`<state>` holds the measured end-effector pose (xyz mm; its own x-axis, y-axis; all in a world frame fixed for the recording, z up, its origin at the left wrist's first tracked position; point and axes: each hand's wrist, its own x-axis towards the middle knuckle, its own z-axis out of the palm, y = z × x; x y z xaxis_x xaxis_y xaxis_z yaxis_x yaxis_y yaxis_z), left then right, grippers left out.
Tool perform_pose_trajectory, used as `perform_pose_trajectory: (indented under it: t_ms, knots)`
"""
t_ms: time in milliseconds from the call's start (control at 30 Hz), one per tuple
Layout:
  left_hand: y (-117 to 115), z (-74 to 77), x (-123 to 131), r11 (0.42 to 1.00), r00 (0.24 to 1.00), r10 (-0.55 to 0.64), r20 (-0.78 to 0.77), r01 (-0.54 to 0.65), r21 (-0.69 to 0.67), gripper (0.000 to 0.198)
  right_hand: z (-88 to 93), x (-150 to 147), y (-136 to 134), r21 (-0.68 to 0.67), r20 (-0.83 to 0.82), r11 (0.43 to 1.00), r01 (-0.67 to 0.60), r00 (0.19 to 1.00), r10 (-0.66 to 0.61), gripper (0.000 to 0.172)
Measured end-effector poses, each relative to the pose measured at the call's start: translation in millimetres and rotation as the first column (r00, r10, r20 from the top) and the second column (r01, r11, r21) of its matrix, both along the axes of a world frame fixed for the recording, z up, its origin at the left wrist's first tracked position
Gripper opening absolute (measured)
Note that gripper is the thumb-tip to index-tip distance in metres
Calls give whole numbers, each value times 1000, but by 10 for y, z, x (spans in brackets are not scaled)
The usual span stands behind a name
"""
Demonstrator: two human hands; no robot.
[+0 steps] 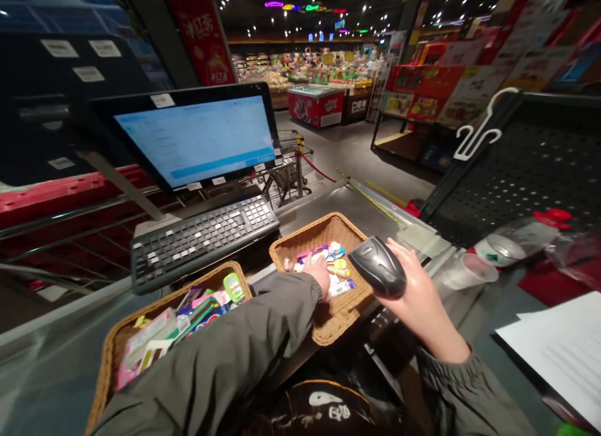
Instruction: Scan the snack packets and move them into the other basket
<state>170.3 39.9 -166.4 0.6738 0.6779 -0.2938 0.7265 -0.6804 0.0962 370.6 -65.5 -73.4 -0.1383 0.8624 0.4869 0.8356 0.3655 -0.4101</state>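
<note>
My right hand [417, 292] is wrapped round a black barcode scanner [379, 268], held above the right rim of a wicker basket [328, 329]. Inside that basket, my left hand [319, 274] reaches down among small packaged goods, its visible fingers apart and touching them; nothing shows in its grasp. A purple packet [313, 254], a blue-and-white packet [335, 250] and a yellow packet [339, 269] lie around the fingertips. Left of it, partly behind my left sleeve, stands a second wicker basket [107, 367] full of mixed packages, with a bright green item [233, 288] on top.
A monitor [201, 135] and black keyboard [206, 238] stand behind the baskets on the metal counter [319, 213]. To the right are a plastic cup [469, 272], a can [500, 250], printed sheets [558, 354] and a perforated black panel [526, 166] with white hooks.
</note>
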Motion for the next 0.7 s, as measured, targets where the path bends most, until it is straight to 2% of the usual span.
perform_pose_trajectory:
  t_ms: [100,167,267,333,533,700]
  knots:
    - [151,-307,327,996,986,2,-168,-17,-85,46,-14,90,77,-19,2,1000,8,1000,-8,59]
    - [197,-464,459,995,976,25,-217,-44,-85,38,-36,150,133,-28,-16,999,18,1000,-19,60]
    - [183,-645,541,996,973,60,-224,-71,-45,30,-74,235,217,-49,-47,999,24,999,-26,61]
    - [148,-744,550,995,969,85,-231,-94,-29,33,-95,282,269,-59,-63,998,24,998,-28,62]
    - [133,-951,577,985,966,162,-203,-172,-31,44,-116,370,376,-68,-96,997,24,995,-30,61]
    - [159,-973,553,983,982,178,-59,-181,-42,39,-117,411,410,-71,-99,997,23,995,-30,59]
